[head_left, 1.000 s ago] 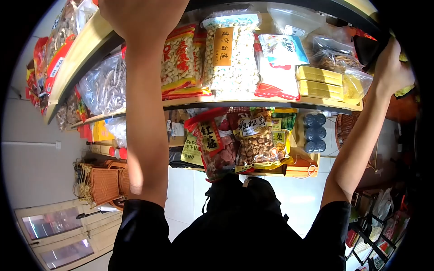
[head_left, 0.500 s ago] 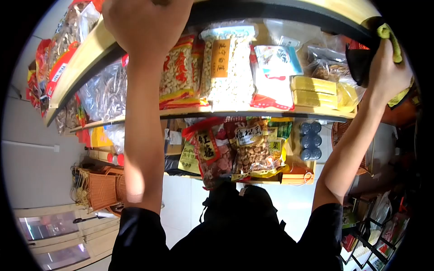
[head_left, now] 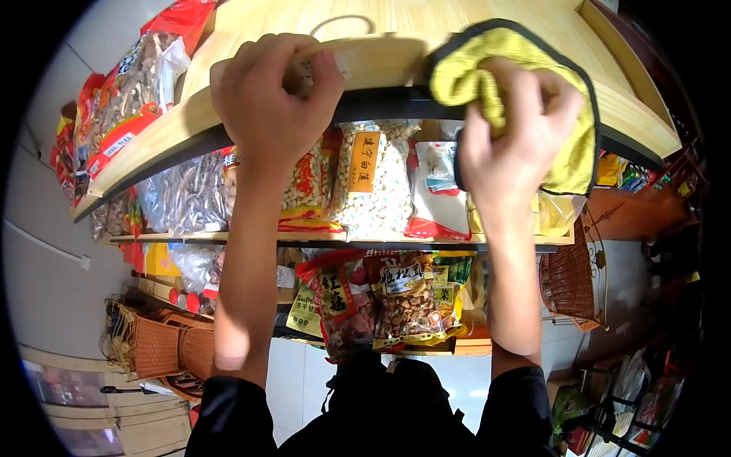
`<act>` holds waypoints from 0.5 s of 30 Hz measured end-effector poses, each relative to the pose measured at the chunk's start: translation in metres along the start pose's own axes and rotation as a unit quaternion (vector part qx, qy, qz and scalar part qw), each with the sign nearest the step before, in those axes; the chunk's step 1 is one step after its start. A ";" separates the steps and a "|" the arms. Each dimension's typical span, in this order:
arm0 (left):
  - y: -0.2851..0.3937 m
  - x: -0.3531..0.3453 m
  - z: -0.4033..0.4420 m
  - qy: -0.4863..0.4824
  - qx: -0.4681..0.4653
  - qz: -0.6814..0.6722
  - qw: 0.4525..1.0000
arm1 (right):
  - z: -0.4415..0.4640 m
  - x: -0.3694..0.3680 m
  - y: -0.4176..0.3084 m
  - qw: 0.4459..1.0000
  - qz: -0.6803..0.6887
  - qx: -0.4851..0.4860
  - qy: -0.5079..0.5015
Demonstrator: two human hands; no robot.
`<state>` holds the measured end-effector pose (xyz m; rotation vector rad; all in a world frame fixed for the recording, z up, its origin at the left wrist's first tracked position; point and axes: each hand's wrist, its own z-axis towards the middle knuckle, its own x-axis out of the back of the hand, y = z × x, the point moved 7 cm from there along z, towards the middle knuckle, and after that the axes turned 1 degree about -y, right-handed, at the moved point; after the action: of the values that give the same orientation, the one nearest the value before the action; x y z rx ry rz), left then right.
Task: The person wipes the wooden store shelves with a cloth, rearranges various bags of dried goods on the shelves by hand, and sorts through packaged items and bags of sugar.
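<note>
My left hand [head_left: 270, 103] is closed around a pale wooden strip [head_left: 381, 61] at the front edge of the upper shelf [head_left: 403, 19]. Part of a small label shows beside its fingers. In my right hand [head_left: 525, 126] is a yellow cloth [head_left: 575, 145] with a black border, bunched under the fingers against the shelf front. The rest of the cloth spreads over the shelf edge and hangs down on the right. Under the hands, a bag of white lotus seeds [head_left: 377, 179] stands on the shelf below.
Bags of dried goods [head_left: 137, 87] stand at the upper left. Lower down are a red-trimmed bag [head_left: 343, 305] and a bag of brown dried mushrooms [head_left: 407, 297]. Wicker chairs [head_left: 156, 346] stand at left, and a wicker basket [head_left: 567, 278] at right.
My right hand has come with the cloth from the far right end of the shelf towards the middle. The view has tilted up, so the upper shelf's surface and my whole left hand now show.
</note>
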<state>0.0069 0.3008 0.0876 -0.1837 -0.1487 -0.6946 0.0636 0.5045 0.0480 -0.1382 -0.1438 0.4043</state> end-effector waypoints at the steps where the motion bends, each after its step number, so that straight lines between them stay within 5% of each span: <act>1: 0.001 0.001 0.000 0.002 0.000 0.002 1.000 | -0.002 -0.006 -0.006 1.000 -0.007 0.006 -0.008; 7: 0.003 0.003 0.001 0.013 -0.044 -0.003 0.999 | -0.002 -0.016 -0.024 0.999 0.023 0.034 -0.012; 15: 0.004 0.002 0.001 -0.031 -0.032 0.019 0.999 | -0.004 0.033 0.067 0.997 -0.017 0.004 0.074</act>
<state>0.0109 0.3024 0.0890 -0.2691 -0.1819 -0.6574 0.0686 0.5780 0.0364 -0.1572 0.0023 0.3589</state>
